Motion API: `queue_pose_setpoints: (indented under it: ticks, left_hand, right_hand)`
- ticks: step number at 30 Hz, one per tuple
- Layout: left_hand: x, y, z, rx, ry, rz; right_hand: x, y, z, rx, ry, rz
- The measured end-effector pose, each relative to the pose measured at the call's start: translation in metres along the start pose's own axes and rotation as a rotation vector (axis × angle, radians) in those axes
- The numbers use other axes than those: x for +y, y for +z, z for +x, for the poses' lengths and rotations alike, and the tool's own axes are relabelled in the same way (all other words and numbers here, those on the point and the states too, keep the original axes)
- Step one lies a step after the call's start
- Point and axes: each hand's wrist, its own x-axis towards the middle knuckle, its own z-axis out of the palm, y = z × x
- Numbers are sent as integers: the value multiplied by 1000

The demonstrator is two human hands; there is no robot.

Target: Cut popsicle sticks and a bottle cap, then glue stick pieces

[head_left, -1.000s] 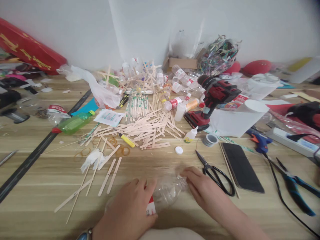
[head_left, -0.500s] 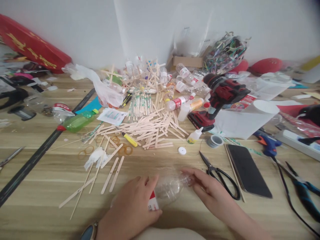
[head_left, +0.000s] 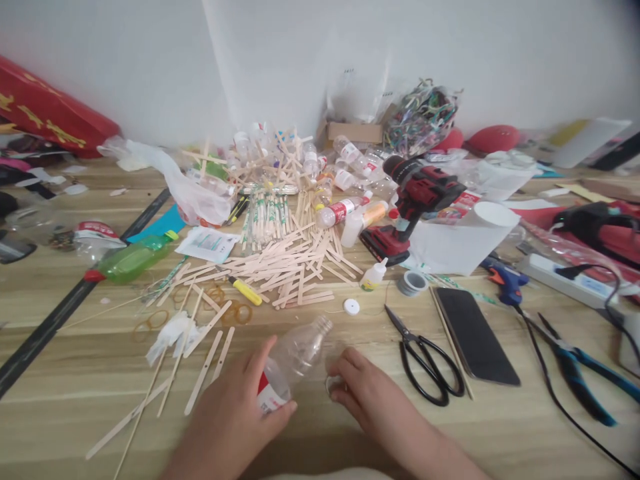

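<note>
My left hand (head_left: 235, 400) is wrapped round a clear plastic bottle (head_left: 301, 350) with a red and white label. The bottle is tilted, its uncapped neck pointing up and to the right. Just right of it, my right hand (head_left: 363, 387) is closed, fingers pinching a small pale round piece (head_left: 330, 385), too unclear to name surely. Black-handled scissors (head_left: 425, 360) lie to the right of that hand. Several wooden craft sticks (head_left: 205, 373) rest left of the bottle. A white disc (head_left: 351, 307) lies beyond my right hand.
A red cordless drill (head_left: 410, 203) stands behind a glue bottle (head_left: 374, 275) and a tape roll (head_left: 413, 283). Piled craft sticks (head_left: 285, 263) spread across the middle. To the right are a phone (head_left: 477, 337), a glue gun (head_left: 507, 280) and pliers (head_left: 575, 367). A green bottle (head_left: 137, 259) lies left.
My right hand has left the bottle's neck and moved down and left, with a small pale round piece in its fingers. The bottle's neck has swung up. The view has turned right.
</note>
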Motion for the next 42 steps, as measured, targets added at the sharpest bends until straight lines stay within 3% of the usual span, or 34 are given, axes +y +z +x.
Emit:
queue_pose_setpoints:
  ticks: [6,15,19,27,36,42]
  left_hand:
    - [-2,1,4,-33,-35,-17]
    - [-8,7,4,4,-34,-28]
    - [-9,8,2,27,-20,-60]
    - [-8,10,0,4,22,-78]
    - [-11,6,0,18,-57,-57]
    - [-7,4,0,15,-75,-46]
  right_hand:
    - [10,-1,-3,62,8,49]
    - [71,-83,12,485,248,-122]
    - [83,-89,15,539,252,-228]
    - [58,-59,7,469,161,-267]
    - [73,-65,0,456,328,-373]
    - [49,-59,19,302,282,-362]
